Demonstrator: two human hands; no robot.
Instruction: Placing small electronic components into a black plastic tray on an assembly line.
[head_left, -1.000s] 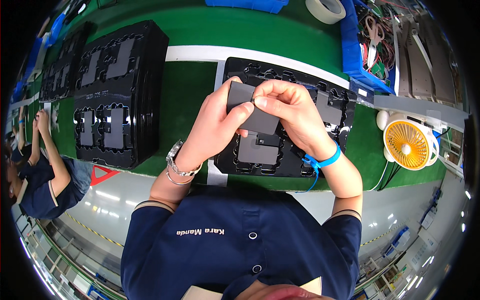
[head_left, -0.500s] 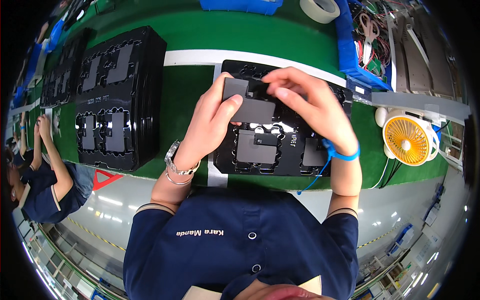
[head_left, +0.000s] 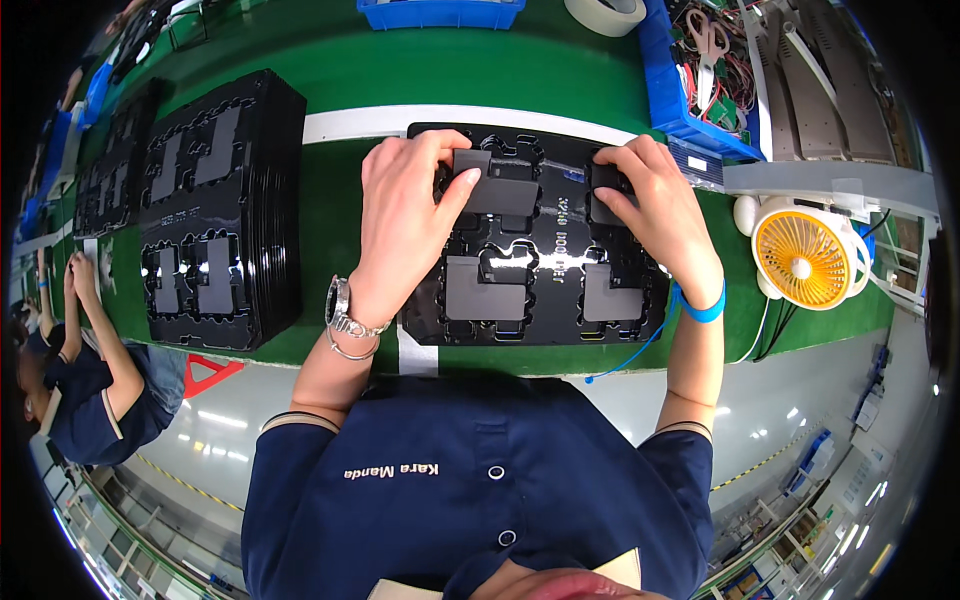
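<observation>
- Upper-left part (head_left: 508,198): at tray (head_left: 548,318), corner pinched by left hand (head_left: 405,200).
- Right hand (head_left: 668,215) at upper-right part (head_left: 604,180); can't tell if gripped.
- Likely seating one, reaching another; next needs firm right pinch.

White-and-yellow fan (head_left: 801,268), scissors (head_left: 706,76) in blue bin (head_left: 662,92), tape roll (head_left: 602,24)

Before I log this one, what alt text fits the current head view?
A person's left hand touches a gray part, the right hand a dark part, at the far pockets of a black molded tray on a green bench; two more gray pieces lie in the near pockets. A stack of similar trays stands left, a yellow-and-white fan right.
</observation>
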